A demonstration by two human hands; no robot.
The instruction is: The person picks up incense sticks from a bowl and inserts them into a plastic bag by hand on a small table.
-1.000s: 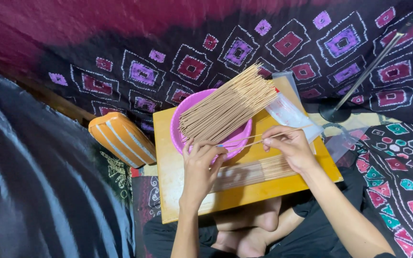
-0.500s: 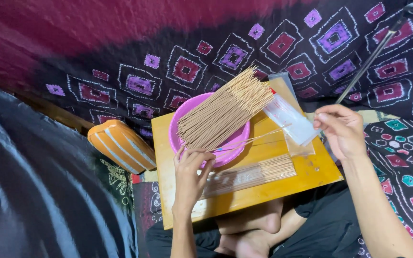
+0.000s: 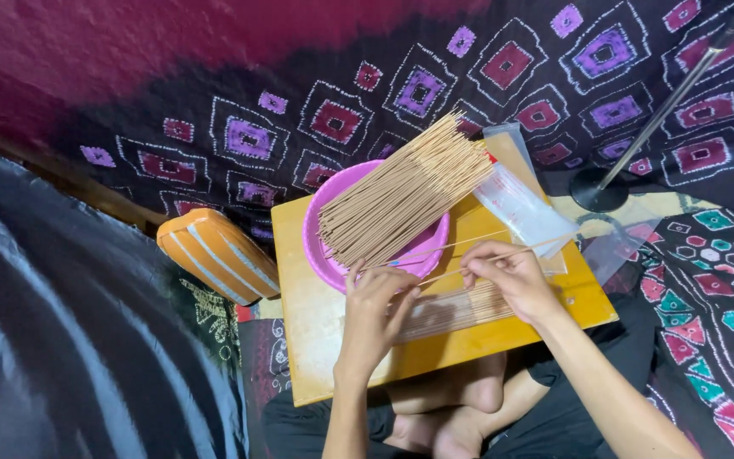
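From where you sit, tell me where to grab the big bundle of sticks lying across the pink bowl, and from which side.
Grip the bundle of sticks near its middle, from above, fingers wrapped across its width. It lies slanted over the pink bowl, both ends jutting past the rim, so a middle hold should keep it balanced. The sticks lie loose and fan out towards the upper right end, so an end grip would likely spill them.

Orange striped container, metal stand

Lamp stand top cut off by the upper edge (clear packet partly hidden under both hands).
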